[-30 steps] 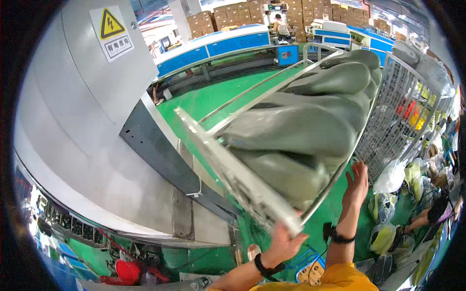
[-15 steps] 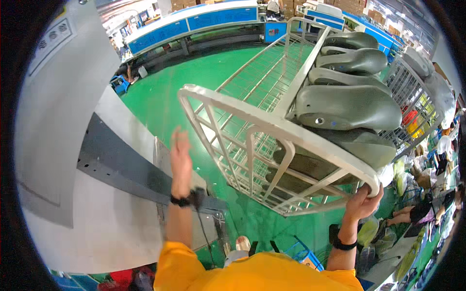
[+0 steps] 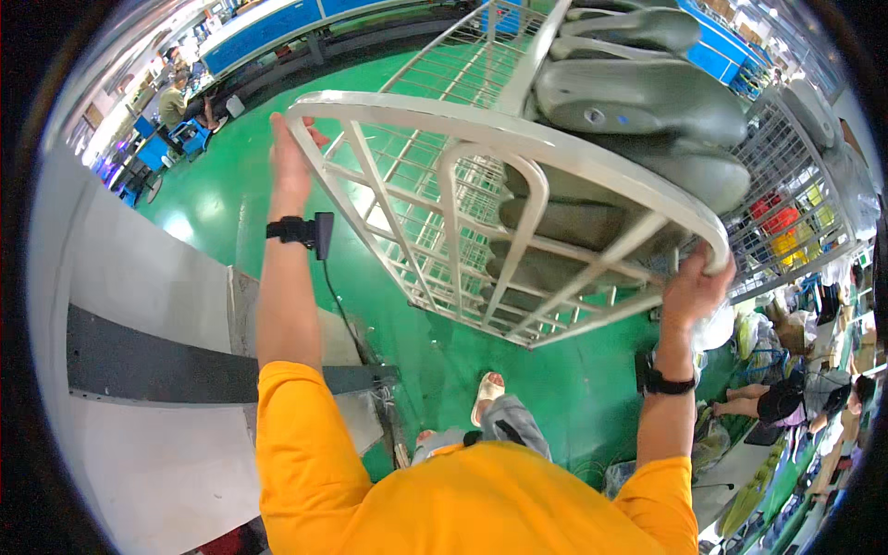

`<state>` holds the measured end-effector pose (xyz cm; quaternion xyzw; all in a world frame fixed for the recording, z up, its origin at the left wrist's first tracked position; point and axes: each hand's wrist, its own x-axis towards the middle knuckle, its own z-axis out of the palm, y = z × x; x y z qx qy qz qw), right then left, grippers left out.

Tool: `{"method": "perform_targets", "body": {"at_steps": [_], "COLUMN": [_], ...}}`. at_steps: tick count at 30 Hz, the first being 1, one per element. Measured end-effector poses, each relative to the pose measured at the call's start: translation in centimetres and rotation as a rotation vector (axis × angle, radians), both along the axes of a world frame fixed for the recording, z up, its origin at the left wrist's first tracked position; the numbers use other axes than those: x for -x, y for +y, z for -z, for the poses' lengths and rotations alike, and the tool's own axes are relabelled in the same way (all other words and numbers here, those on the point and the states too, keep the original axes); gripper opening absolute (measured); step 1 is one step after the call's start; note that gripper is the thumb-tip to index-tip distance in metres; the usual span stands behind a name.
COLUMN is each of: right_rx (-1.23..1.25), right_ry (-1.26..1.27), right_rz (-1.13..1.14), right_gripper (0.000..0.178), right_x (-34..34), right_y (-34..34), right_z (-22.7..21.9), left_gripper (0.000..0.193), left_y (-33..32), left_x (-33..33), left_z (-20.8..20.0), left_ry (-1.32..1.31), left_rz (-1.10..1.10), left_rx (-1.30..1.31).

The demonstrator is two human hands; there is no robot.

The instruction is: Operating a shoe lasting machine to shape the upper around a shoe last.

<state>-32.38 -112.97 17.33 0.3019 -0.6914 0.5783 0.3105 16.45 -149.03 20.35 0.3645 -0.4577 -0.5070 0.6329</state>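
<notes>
A white wire-mesh cart (image 3: 416,111) with a tubular end frame stands before me, tilted in the view. My left hand (image 3: 292,171) is at the frame's upper left corner, its fingers curled around the bar. At the opposite corner, my right hand (image 3: 696,287) grips the curved bar. Along the cart's right side, several large grey-green moulded pieces (image 3: 647,97) with rounded ends are stacked; the nearest has a small hole and a blue mark. More of these pieces show through the bars below. Dark bands circle both my wrists, the left one bearing a small box.
A pale machine housing (image 3: 166,462) with a dark grey beam (image 3: 222,361) is close on my left. Another wire cart (image 3: 805,176) stands at the right. Blue-fronted benches (image 3: 268,37) line the back. A person (image 3: 180,102) sits far left; another (image 3: 786,402) is at the right.
My left hand has moved from open air up to the cart's left corner. The cart sits farther left and higher in view. My right hand has kept its grip.
</notes>
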Motion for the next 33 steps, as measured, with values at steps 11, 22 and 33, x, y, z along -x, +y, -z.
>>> {"method": "perform_targets", "body": {"at_steps": [11,22,33], "right_rx": [-0.17,-0.334,-0.419], "right_ry": [-0.034,-0.085,-0.215], "right_rz": [-0.062,0.094,-0.082], "right_gripper": [0.042,0.041,0.047], "right_x": [13.1,22.9,29.8], "right_y": [-14.9,-26.8,-36.8], "right_z": [-1.5,-2.2,-1.8], "left_gripper": [0.06,0.074,0.07], "left_y": [-7.5,-12.3,-15.7], "left_x": [10.7,18.5,21.8], "left_z": [-2.2,-3.8,-3.8], "left_ry": [-0.247,-0.424,-0.481], "left_rz": [-0.235,-0.191,-0.199], "left_rx": [-0.138,-0.14,-0.173]}}
